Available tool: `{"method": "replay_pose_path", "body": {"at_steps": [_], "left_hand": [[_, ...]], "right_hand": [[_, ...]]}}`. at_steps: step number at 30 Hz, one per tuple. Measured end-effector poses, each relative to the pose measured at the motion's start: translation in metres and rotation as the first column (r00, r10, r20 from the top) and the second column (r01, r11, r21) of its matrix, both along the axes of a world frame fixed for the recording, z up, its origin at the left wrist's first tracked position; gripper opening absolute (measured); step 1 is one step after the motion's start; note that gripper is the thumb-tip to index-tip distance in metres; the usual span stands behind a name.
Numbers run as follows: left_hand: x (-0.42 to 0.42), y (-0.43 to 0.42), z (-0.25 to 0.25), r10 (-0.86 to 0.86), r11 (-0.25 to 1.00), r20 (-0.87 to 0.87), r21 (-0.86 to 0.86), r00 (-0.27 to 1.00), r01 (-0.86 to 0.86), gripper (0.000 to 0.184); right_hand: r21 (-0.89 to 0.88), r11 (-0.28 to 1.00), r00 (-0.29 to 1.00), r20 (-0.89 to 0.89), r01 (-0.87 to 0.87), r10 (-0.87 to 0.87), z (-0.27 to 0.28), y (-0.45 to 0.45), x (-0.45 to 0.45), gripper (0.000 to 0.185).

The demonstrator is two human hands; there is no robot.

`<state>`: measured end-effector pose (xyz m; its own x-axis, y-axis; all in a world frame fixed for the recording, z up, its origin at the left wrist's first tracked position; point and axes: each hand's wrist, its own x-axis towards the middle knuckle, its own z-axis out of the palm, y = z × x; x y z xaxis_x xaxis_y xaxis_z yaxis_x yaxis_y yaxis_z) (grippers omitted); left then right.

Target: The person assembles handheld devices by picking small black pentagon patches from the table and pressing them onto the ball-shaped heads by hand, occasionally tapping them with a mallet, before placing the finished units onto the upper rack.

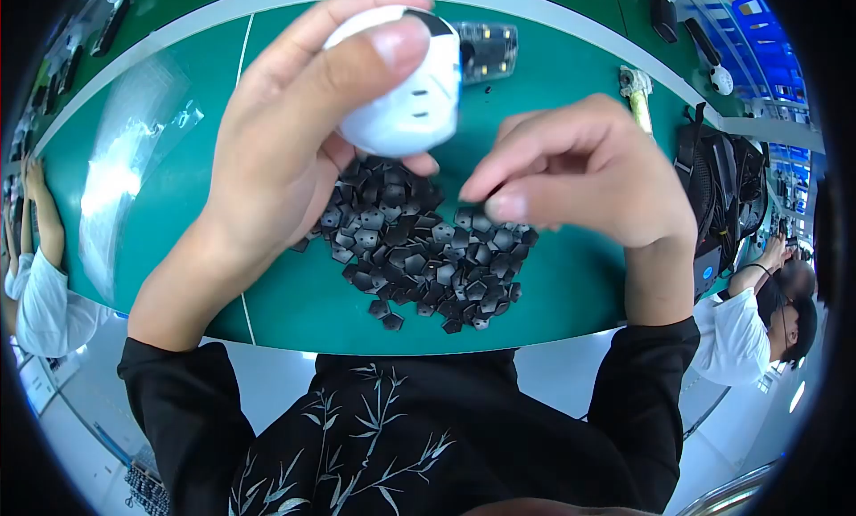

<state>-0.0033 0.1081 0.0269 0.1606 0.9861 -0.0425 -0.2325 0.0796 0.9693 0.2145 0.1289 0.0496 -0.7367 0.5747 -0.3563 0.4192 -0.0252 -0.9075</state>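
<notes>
My left hand [285, 115] is wrapped round a white rounded plastic device [410, 115] with small slots on its face and a dark patch near its top, lifted above the table. A dark see-through module [490, 52] with small yellowish spots juts out at its right side. Below it lies a heap of small black five-sided pieces [428, 257] with tiny holes. Over the heap's upper right, my right hand [580, 173] has thumb and forefinger pinched together. Something dark shows at those fingertips, too small and blurred to name.
The green table [571, 293] carries a clear plastic bag [134, 159] on the left. At the right edge are a black backpack [731, 186] and a yellowish tube-like object [637, 97]. Other people sit at both sides, one in a white shirt [736, 338].
</notes>
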Motion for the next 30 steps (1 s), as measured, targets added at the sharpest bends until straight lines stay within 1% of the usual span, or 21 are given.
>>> {"method": "replay_pose_path", "body": {"at_steps": [2, 4, 5, 9, 10, 14, 15, 19, 20, 24, 25, 27, 29, 30], "left_hand": [[0.002, -0.007, 0.004, -0.057, 0.998, 0.047, -0.018, 0.997, 0.058, 0.057], [0.003, -0.012, 0.007, -0.119, 0.992, 0.088, -0.030, 0.989, 0.122, 0.056], [0.003, -0.013, 0.009, -0.127, 0.991, 0.080, -0.022, 0.989, 0.129, 0.056], [0.004, -0.014, 0.015, -0.191, 0.977, -0.002, -0.100, 0.982, 0.190, 0.055], [0.005, -0.013, 0.016, -0.200, 0.975, -0.009, -0.095, 0.980, 0.198, 0.055], [0.005, -0.011, 0.019, -0.161, 0.981, 0.057, -0.101, 0.985, 0.167, 0.054], [0.004, -0.011, 0.019, -0.164, 0.981, 0.054, -0.097, 0.985, 0.169, 0.054], [0.002, -0.013, 0.017, -0.208, 0.971, 0.069, -0.107, 0.976, 0.214, 0.054], [0.002, -0.014, 0.017, -0.206, 0.971, 0.069, -0.109, 0.976, 0.213, 0.054], [0.002, -0.014, 0.016, -0.200, 0.975, 0.040, -0.089, 0.979, 0.203, 0.054], [0.001, -0.014, 0.016, -0.199, 0.975, 0.041, -0.088, 0.979, 0.202, 0.054], [-0.001, -0.013, 0.015, -0.213, 0.971, 0.055, -0.102, 0.975, 0.218, 0.054], [-0.002, -0.013, 0.015, -0.228, 0.965, 0.070, -0.115, 0.971, 0.235, 0.054], [-0.001, -0.013, 0.015, -0.228, 0.965, 0.070, -0.114, 0.971, 0.235, 0.054]], "right_hand": [[-0.089, 0.984, 0.958, -0.231, 0.155, -0.171, 0.005, 0.002, 0.004, 0.011], [-0.208, 0.937, 0.830, -0.438, 0.279, -0.345, 0.009, 0.003, 0.006, 0.011], [-0.202, 0.937, 0.824, -0.447, 0.285, -0.347, 0.009, 0.003, 0.006, 0.011], [-0.175, 0.917, 0.661, -0.647, 0.357, -0.381, 0.003, 0.001, 0.002, 0.012], [-0.171, 0.915, 0.654, -0.653, 0.365, -0.383, 0.004, 0.000, 0.000, 0.012], [-0.162, 0.880, 0.722, -0.517, 0.446, -0.461, 0.010, -0.009, -0.006, 0.013], [-0.159, 0.880, 0.719, -0.520, 0.448, -0.460, 0.010, -0.009, -0.005, 0.013], [0.023, 0.911, 0.770, -0.545, 0.411, -0.333, 0.007, -0.010, -0.003, 0.014], [0.022, 0.912, 0.770, -0.544, 0.410, -0.334, 0.007, -0.011, -0.003, 0.014], [0.134, 0.890, 0.794, -0.522, 0.437, -0.311, 0.010, -0.016, -0.008, 0.011], [0.135, 0.890, 0.795, -0.522, 0.436, -0.310, 0.012, -0.017, -0.010, 0.011], [-0.043, 0.836, 0.705, -0.514, 0.548, -0.488, 0.020, -0.018, -0.013, 0.010], [-0.216, 0.740, 0.596, -0.470, 0.637, -0.651, 0.025, -0.019, -0.015, 0.009], [-0.215, 0.739, 0.595, -0.471, 0.638, -0.651, 0.025, -0.020, -0.015, 0.009]]}}
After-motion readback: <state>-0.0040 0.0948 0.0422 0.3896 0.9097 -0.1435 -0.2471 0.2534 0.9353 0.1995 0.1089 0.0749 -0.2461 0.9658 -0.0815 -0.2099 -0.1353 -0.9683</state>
